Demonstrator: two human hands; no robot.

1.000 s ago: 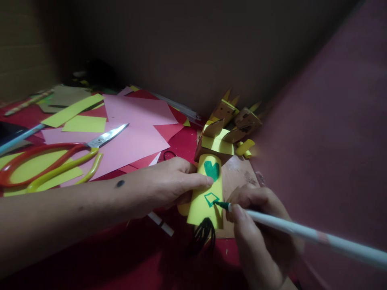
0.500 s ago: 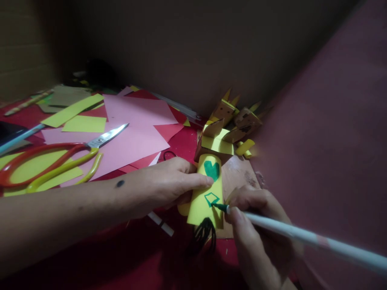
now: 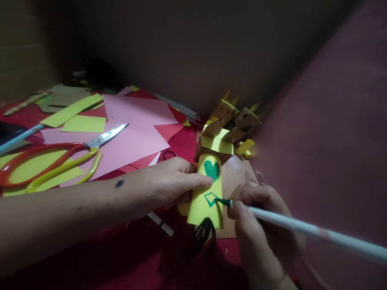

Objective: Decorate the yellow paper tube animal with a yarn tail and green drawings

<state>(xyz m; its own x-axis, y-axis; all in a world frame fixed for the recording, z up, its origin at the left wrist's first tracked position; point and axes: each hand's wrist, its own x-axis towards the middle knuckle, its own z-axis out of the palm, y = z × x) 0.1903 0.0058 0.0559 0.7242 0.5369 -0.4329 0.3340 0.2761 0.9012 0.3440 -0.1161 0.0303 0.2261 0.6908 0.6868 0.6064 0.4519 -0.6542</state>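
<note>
My left hand (image 3: 184,180) grips a yellow paper tube (image 3: 201,211), its thumb pressed on top just below a filled green heart (image 3: 211,170). The tube joins a cardboard box shape with upright flaps (image 3: 218,141), and black yarn strands (image 3: 205,233) hang from its near end. In my right hand (image 3: 263,229) is a white-barrelled green marker (image 3: 281,219), pinched near its tip. That tip meets the right side of a green outlined shape (image 3: 211,199) on the tube; the shape's inside is still yellow.
Red-and-yellow-handled scissors (image 3: 102,139) lie on pink paper (image 3: 133,141) at left, among yellow paper pieces (image 3: 84,124). Two cardboard animal heads (image 3: 225,108) stand behind the box shape. A cardboard base (image 3: 228,233) lies under the tube on the red surface (image 3: 136,257).
The marker's tip has shifted slightly right and up, from the outline's lower part to its right side. My right hand moved along with it. My left hand and the tube stay put.
</note>
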